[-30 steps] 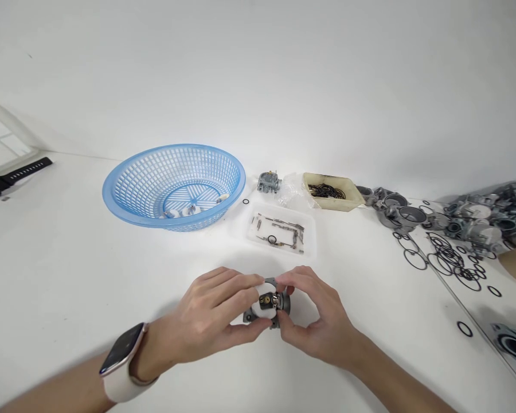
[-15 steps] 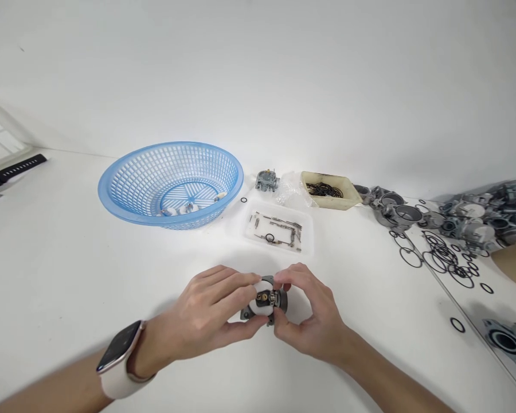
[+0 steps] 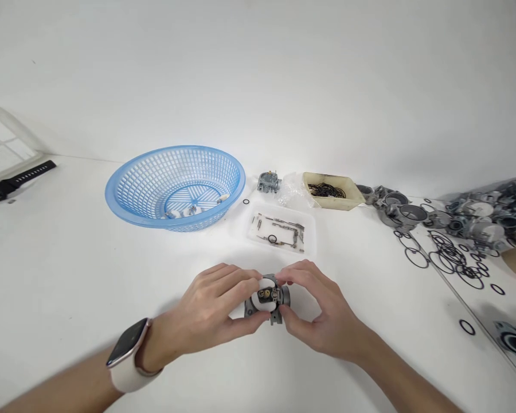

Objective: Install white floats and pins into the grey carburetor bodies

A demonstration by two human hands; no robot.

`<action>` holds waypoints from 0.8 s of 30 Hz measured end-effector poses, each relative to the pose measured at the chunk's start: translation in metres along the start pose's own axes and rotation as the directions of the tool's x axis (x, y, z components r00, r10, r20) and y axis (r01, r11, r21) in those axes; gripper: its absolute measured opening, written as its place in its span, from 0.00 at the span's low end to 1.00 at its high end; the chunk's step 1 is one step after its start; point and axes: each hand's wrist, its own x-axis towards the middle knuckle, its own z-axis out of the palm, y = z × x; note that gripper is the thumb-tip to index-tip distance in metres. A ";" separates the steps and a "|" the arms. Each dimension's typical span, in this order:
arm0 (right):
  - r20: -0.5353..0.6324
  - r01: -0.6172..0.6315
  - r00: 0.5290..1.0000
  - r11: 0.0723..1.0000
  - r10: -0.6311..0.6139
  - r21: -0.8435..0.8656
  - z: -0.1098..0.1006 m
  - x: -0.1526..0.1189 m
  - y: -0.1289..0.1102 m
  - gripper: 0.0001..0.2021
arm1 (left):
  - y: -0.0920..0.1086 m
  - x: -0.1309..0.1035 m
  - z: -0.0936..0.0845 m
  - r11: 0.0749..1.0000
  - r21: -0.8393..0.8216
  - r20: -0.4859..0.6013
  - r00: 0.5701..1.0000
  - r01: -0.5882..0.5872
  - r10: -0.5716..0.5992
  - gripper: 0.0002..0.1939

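Here we go: left hand (image 3: 223, 304) and right hand (image 3: 322, 312), both grips clamped on opposite sides of the carburetor (image 3: 267, 293), white float (image 3: 264, 306) showing between them, over the surface (image 3: 69, 275), near the parts tray (image 3: 311, 232)!

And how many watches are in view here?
2. The pale-banded watch is worn on the person's left wrist; the black watch lies at the far left, reaching the picture's edge. Others could be hidden among the clutter.
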 end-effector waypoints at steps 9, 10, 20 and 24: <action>0.008 -0.006 1.000 1.000 0.006 -0.005 -0.002 0.002 -0.003 0.23 | 0.002 0.005 -0.005 1.000 -0.009 0.104 0.994 0.030 -0.029 0.13; 0.011 -0.005 1.000 1.000 0.005 0.000 -0.003 0.003 -0.003 0.23 | 0.001 0.005 -0.006 0.999 0.003 0.119 0.992 0.034 -0.034 0.13; 0.022 -0.052 0.998 0.998 0.051 0.034 -0.003 -0.004 0.002 0.31 | -0.004 -0.004 0.005 0.978 0.045 0.217 0.954 0.202 -0.207 0.44; 0.020 -0.077 0.997 0.997 0.077 0.022 -0.001 -0.006 0.004 0.29 | -0.004 0.000 0.004 0.969 -0.013 0.260 0.936 0.248 -0.236 0.36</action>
